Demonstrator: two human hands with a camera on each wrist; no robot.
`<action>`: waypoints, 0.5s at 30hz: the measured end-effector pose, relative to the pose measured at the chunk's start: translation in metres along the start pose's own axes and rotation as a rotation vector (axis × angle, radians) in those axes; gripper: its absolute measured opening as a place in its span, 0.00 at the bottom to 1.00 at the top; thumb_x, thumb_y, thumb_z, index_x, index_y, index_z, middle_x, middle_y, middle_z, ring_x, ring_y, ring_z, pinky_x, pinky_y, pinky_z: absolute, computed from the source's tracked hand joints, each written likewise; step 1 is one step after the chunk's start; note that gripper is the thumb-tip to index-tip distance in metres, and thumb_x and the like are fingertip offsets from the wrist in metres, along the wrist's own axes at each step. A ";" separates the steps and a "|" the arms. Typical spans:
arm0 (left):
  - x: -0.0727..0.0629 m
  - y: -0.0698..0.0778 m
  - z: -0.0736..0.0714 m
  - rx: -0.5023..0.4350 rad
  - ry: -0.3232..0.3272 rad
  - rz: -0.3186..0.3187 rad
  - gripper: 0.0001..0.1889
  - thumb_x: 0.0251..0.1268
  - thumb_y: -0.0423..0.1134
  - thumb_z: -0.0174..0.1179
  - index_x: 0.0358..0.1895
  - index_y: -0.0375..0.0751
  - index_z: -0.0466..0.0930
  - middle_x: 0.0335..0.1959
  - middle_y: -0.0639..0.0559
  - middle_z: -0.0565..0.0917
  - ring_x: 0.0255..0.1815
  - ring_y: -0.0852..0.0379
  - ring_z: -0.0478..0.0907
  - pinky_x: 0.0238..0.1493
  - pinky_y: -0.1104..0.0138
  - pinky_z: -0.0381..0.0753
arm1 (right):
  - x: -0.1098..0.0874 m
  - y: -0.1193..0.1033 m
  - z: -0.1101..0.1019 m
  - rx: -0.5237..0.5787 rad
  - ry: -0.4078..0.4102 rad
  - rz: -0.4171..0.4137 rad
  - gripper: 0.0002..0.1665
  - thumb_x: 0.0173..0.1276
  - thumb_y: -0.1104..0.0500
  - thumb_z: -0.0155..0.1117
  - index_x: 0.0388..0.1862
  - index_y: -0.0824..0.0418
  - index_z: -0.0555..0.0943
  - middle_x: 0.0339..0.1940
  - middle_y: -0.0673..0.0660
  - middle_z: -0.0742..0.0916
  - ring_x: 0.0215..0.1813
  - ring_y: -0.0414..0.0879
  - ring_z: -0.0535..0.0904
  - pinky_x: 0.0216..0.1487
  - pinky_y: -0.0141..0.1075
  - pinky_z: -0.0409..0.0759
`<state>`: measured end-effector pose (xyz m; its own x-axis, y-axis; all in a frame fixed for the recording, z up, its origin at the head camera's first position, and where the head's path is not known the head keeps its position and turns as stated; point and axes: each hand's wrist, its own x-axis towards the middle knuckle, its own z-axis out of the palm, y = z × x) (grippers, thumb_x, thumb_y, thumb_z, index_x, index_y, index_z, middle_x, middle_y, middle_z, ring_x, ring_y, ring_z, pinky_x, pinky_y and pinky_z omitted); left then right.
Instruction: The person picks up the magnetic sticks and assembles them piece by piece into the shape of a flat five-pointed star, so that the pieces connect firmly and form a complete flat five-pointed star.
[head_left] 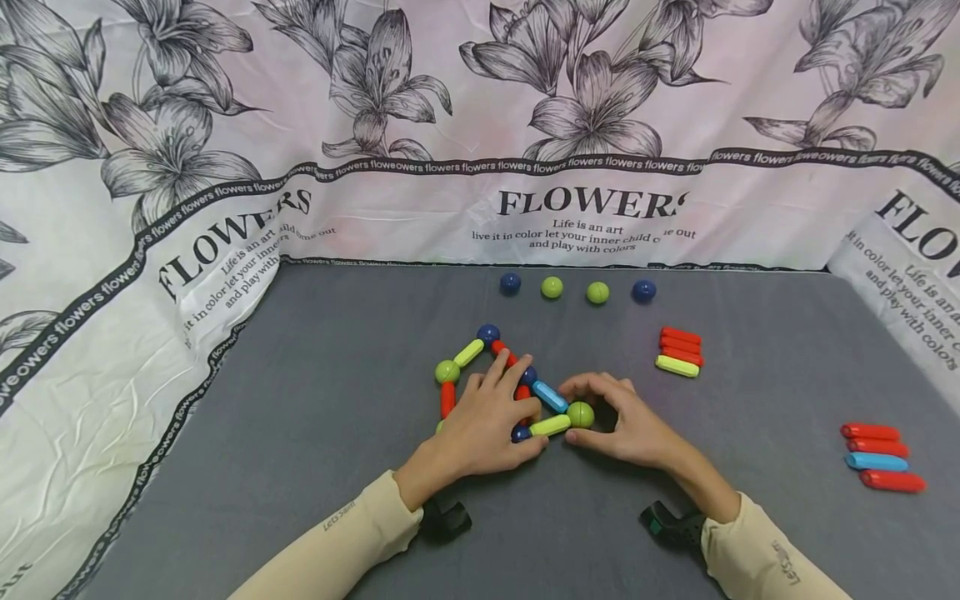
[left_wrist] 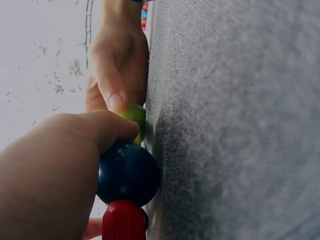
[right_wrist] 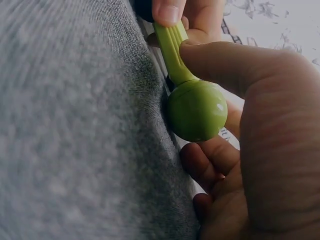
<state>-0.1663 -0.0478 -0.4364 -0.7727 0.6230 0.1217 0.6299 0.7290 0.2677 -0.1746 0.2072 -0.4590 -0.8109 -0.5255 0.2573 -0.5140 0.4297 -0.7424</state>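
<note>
A flat figure of coloured building sticks and balls lies on the grey table. My left hand [head_left: 480,421] reaches over it, thumb and a finger pinching the lime green stick [head_left: 552,426] beside a dark blue ball [left_wrist: 129,174]. Its other fingers spread over the red sticks and partly hide them. My right hand [head_left: 630,425] curls thumb and fingers round the green ball [right_wrist: 196,111] at the right corner, with the thumb against the lime stick. A light blue stick [head_left: 550,397] runs from that corner to another dark blue ball [head_left: 528,376]. Further left, a red stick [head_left: 447,400] hangs off a green ball [head_left: 447,372].
Behind the figure, blue and green balls [head_left: 552,287] stand in a row. Red sticks and one lime stick [head_left: 677,367] lie stacked at the back right. More red sticks and a light blue one [head_left: 876,462] lie at far right. A flower-printed cloth [head_left: 420,217] borders the table.
</note>
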 end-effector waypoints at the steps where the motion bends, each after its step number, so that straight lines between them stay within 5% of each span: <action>1: 0.000 0.000 0.000 0.001 -0.001 0.001 0.11 0.69 0.60 0.58 0.39 0.61 0.82 0.82 0.43 0.59 0.84 0.34 0.46 0.69 0.43 0.67 | 0.000 0.000 0.000 0.007 0.003 0.003 0.26 0.62 0.58 0.77 0.59 0.52 0.79 0.49 0.47 0.85 0.48 0.38 0.78 0.52 0.40 0.58; 9: 0.000 -0.003 -0.001 -0.001 -0.009 0.039 0.10 0.69 0.60 0.58 0.40 0.63 0.82 0.82 0.44 0.58 0.84 0.34 0.46 0.68 0.41 0.67 | 0.002 0.000 0.002 0.085 0.052 0.022 0.15 0.74 0.64 0.62 0.58 0.61 0.80 0.47 0.51 0.87 0.42 0.38 0.79 0.53 0.38 0.63; 15: 0.001 -0.010 -0.002 -0.028 -0.037 0.068 0.10 0.69 0.60 0.58 0.40 0.63 0.82 0.83 0.46 0.58 0.85 0.36 0.45 0.68 0.41 0.67 | 0.000 0.001 0.001 0.057 0.028 -0.022 0.21 0.69 0.64 0.67 0.60 0.58 0.79 0.46 0.49 0.87 0.43 0.39 0.76 0.51 0.38 0.61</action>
<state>-0.1734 -0.0553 -0.4374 -0.7244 0.6813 0.1053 0.6782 0.6767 0.2865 -0.1753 0.2068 -0.4602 -0.8078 -0.5130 0.2905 -0.5154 0.3752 -0.7705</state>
